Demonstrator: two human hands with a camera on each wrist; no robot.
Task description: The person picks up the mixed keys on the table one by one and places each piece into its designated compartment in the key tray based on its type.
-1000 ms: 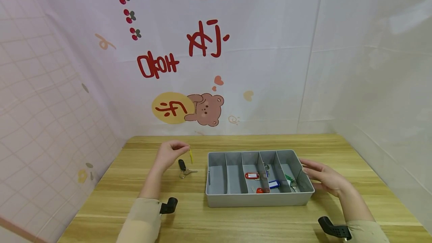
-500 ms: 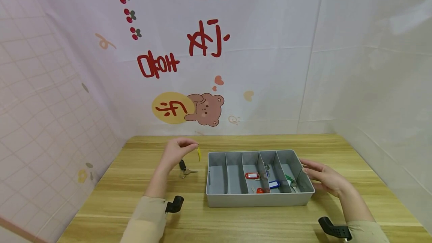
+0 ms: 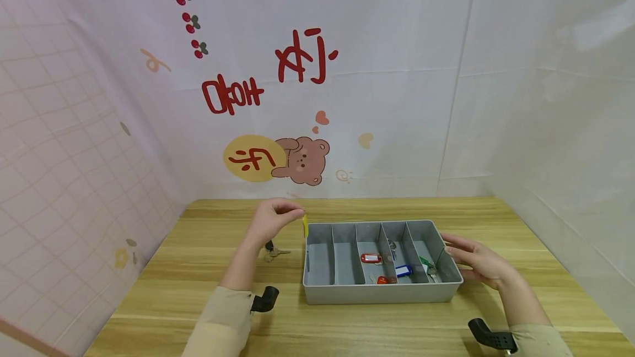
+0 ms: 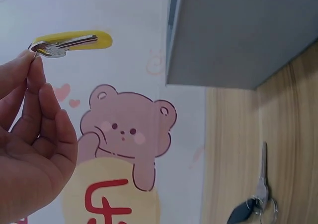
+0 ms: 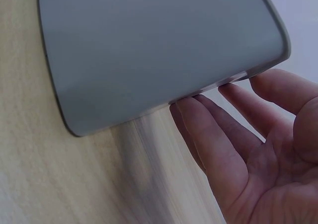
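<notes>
My left hand (image 3: pixel 273 219) pinches the ring of a key with a yellow key tag (image 3: pixel 305 226), which hangs by the left end of the grey divided box (image 3: pixel 377 294). In the left wrist view the silver key (image 4: pixel 54 50) lies against the yellow tag (image 4: pixel 105 40), and fingertips and thumb of the left hand (image 4: pixel 44 129) meet at the ring. At the box's right end, my right hand (image 3: pixel 478 260) rests its fingertips against the edge. The right wrist view shows these fingers (image 5: pixel 208 139) extended along the edge of the box (image 5: pixel 159 50).
A key with a black fob (image 3: pixel 278 252) lies on the wooden table (image 3: pixel 377 329) left of the box, partly behind the left wrist. Inside the box are red tags (image 3: pixel 371 258), a blue tag (image 3: pixel 403 271) and a green tag (image 3: pixel 425 262). A printed cloth (image 3: pixel 397 98) stands behind.
My left hand has moved right with the yellow-tagged key, from above the black-fobbed key to the box's left end. The right hand and the box have stayed put.
</notes>
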